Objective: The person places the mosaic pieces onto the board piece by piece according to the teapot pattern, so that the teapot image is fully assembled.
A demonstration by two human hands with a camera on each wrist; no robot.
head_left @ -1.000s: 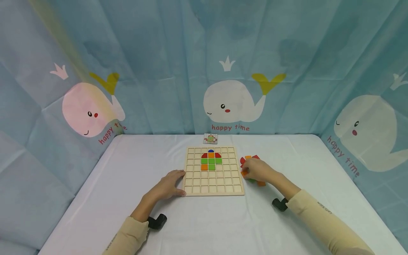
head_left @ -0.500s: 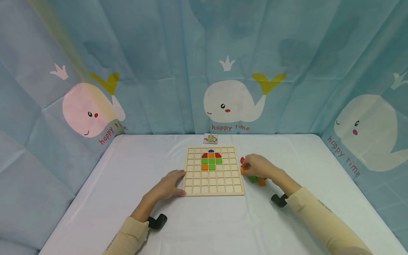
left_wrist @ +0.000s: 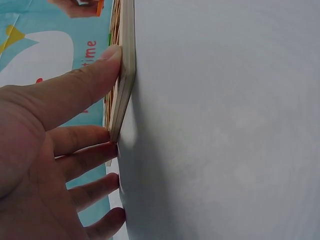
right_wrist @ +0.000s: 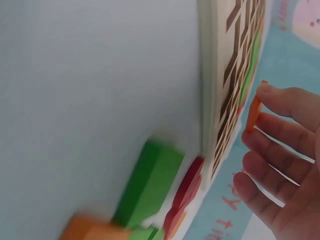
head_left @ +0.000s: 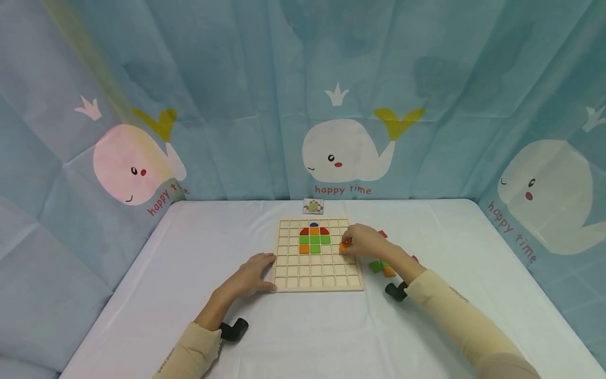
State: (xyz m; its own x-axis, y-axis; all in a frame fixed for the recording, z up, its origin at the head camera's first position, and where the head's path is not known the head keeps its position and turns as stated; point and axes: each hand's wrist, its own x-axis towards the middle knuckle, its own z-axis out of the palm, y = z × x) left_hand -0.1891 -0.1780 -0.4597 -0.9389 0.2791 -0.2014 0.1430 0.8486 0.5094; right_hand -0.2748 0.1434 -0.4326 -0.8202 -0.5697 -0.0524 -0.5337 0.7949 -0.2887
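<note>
One orange tile (head_left: 343, 247) held above the board (head_left: 326, 271)

Pinching that tile between thumb and fingertips of the right hand (head_left: 369, 241), over the board's right-hand columns (in the right wrist view, edge-on and clear of the wood). At the near left corner, touching the board with the left hand (head_left: 251, 275), thumb and fingers spread apart. Set into the cells, from the far side: a blue half-round (head_left: 314, 225), then an orange square (head_left: 314, 231) between two red pieces (head_left: 304, 231), then a row of three green squares (head_left: 315, 239), then one orange and one green side by side. Just beyond the far edge, a small picture card (head_left: 313, 206). To the right, on the white cloth (head_left: 303, 337), loose tiles (head_left: 375, 267) in green, orange and red, a few close together. At the back, a blue curtain (head_left: 246, 158) printed with whales (head_left: 347, 147)
</note>
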